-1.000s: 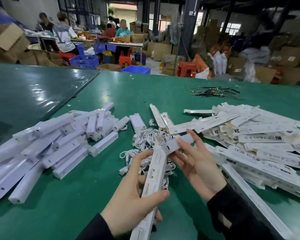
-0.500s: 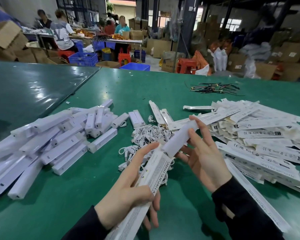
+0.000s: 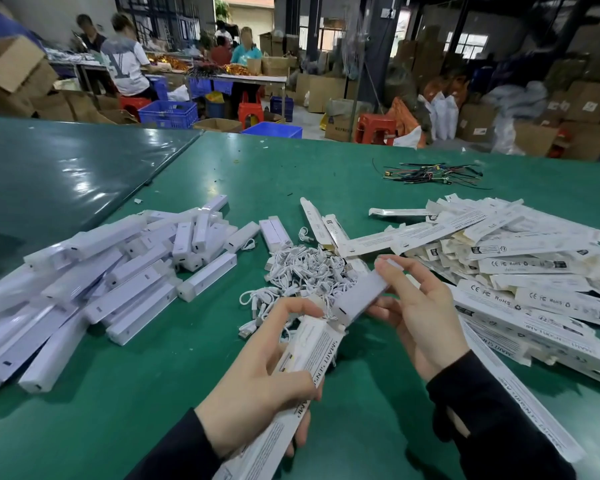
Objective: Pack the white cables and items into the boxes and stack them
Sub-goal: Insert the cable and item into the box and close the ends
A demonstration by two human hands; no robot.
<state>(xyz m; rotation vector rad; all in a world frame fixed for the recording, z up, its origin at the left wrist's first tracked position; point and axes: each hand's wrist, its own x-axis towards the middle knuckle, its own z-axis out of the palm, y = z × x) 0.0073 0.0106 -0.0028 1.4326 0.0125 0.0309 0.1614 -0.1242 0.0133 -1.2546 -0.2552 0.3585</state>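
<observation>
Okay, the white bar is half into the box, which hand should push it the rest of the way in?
The right hand. Its fingers already pinch the white bar at the free end, in line with the box opening. The left hand grips the box and is needed to steady it.

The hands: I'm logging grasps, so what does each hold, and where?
The left hand grips the long printed box around its middle. The right hand pinches the white bar at its far end.
</observation>
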